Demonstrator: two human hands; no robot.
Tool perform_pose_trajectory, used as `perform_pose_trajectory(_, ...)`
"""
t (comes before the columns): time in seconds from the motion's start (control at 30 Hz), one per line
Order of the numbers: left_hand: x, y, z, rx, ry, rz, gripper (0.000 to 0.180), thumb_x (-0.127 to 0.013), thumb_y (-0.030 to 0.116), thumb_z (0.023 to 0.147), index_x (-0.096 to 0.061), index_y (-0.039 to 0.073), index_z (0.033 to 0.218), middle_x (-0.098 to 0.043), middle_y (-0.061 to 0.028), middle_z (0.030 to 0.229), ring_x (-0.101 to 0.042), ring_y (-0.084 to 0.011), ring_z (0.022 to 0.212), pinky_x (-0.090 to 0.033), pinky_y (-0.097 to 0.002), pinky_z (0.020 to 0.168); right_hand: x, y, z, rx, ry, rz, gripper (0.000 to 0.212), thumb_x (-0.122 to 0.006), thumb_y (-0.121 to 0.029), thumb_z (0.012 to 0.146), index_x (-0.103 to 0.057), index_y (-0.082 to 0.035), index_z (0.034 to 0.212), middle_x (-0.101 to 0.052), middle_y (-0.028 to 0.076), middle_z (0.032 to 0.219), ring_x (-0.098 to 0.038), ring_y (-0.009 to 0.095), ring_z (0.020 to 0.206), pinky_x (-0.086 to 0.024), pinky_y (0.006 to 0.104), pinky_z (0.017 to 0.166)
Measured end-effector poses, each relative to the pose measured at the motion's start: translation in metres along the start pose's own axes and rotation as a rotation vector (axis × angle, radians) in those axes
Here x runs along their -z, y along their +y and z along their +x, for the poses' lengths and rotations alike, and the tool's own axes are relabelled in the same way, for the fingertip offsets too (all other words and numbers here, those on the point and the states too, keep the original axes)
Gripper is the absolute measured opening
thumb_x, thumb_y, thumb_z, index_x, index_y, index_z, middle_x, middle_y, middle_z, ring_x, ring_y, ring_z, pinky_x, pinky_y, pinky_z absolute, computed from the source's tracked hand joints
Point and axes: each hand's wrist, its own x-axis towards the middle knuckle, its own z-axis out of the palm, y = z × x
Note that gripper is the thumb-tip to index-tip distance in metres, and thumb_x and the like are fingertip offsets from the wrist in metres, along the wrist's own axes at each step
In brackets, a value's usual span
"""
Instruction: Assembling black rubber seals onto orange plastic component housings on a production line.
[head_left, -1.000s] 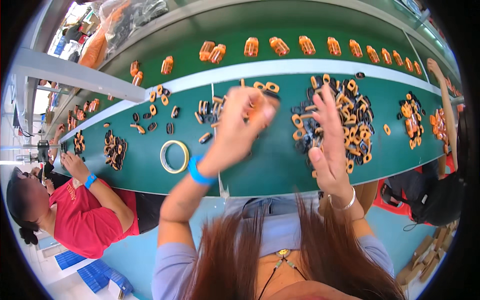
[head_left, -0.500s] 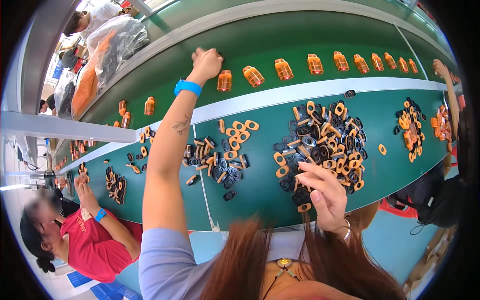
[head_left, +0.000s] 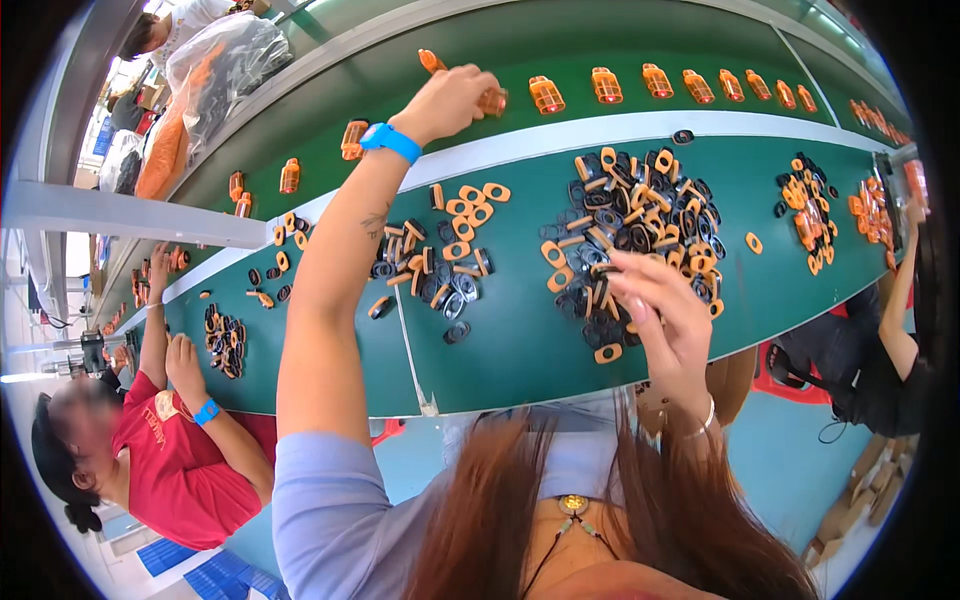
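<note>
My left hand (head_left: pixel 455 103) reaches over the green belt, its fingers closed round an orange, see-through lantern-shaped part (head_left: pixel 493 101). Another orange part (head_left: pixel 430 61) lies tilted just beyond that hand, and one (head_left: pixel 354 139) is beside its wrist. My right hand (head_left: pixel 668 315) hovers at the near edge of a big pile of black and orange oval rings (head_left: pixel 640 205). Its fingers are bent loosely, with a gap between them and the thumb. Black rings lie by its fingertips; I see none clearly held.
Several orange parts stand in a row along the belt (head_left: pixel 606 85). A smaller ring pile (head_left: pixel 440 265) lies left on the green table (head_left: pixel 500 370). A grey frame bar (head_left: pixel 150 214) crosses at left. Co-workers sit on both sides, one in a red shirt (head_left: pixel 190 465).
My left hand has moved right along the belt and now closes on an orange part. My right hand stays by the big pile. The red-shirted co-worker has stretched an arm toward the belt.
</note>
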Motion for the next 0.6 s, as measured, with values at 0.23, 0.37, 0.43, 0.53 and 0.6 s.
perform_pose_trajectory(0.23, 0.075, 0.088, -0.070, 0.060, 0.613, -1.450, 0.035, -0.056, 0.033, 0.094, -0.052, 0.007, 0.118, -0.055, -0.0107, 0.105, -0.059, -0.0276, 0.099, -0.047, -0.0439, 0.085, -0.005, 0.041, 0.057, 0.243, -0.091, -0.518, 0.015, -0.059, -0.002, 0.087, -0.066, 0.001, 0.100, -0.066, 0.015, 0.101, -0.065, 0.028, 0.087, -0.051, 0.0343, 0.078)
perform_pose_trajectory(0.37, 0.144, 0.188, -0.181, -0.474, 0.588, -1.960, 0.039, -0.055, 0.041, 0.092, -0.047, 0.011, 0.115, -0.054, -0.0046, 0.095, -0.052, -0.0133, 0.083, -0.041, -0.0340, 0.071, -0.015, 0.068, 0.102, 0.158, -0.128, -1.012, 0.019, -0.063, -0.017, 0.087, -0.066, 0.002, 0.087, -0.061, 0.015, 0.091, -0.059, 0.031, 0.091, -0.048, 0.0411, 0.079)
perform_pose_trajectory(0.43, 0.155, 0.212, -0.218, -0.689, 0.651, -1.905, 0.022, -0.052, 0.027, 0.095, -0.046, 0.011, 0.108, -0.056, -0.0013, 0.092, -0.057, -0.0118, 0.081, -0.045, -0.0322, 0.072, -0.025, 0.084, 0.116, 0.153, -0.185, -1.267, 0.025, -0.066, -0.025, 0.084, -0.067, 0.000, 0.082, -0.058, 0.015, 0.089, -0.057, 0.033, 0.092, -0.048, 0.0427, 0.081)
perform_pose_trajectory(0.53, 0.160, 0.237, -0.274, -0.825, 0.644, -2.122, 0.020, -0.061, 0.012, 0.086, -0.054, 0.003, 0.102, -0.057, -0.0084, 0.087, -0.054, -0.0148, 0.079, -0.043, -0.0286, 0.073, -0.035, 0.080, 0.129, 0.239, -0.213, -1.203, 0.023, -0.070, -0.022, 0.081, -0.065, 0.000, 0.081, -0.058, 0.015, 0.091, -0.055, 0.033, 0.094, -0.046, 0.0433, 0.082)
perform_pose_trajectory(0.6, 0.156, 0.246, -0.296, -0.940, 0.604, -2.295, 0.020, -0.066, 0.002, 0.081, -0.059, -0.002, 0.099, -0.058, -0.0132, 0.083, -0.052, -0.0169, 0.077, -0.042, -0.0263, 0.074, -0.036, 0.060, 0.113, 0.379, -0.181, -0.946, 0.018, -0.071, -0.015, 0.079, -0.062, 0.001, 0.082, -0.058, 0.014, 0.092, -0.055, 0.032, 0.093, -0.046, 0.0418, 0.080)
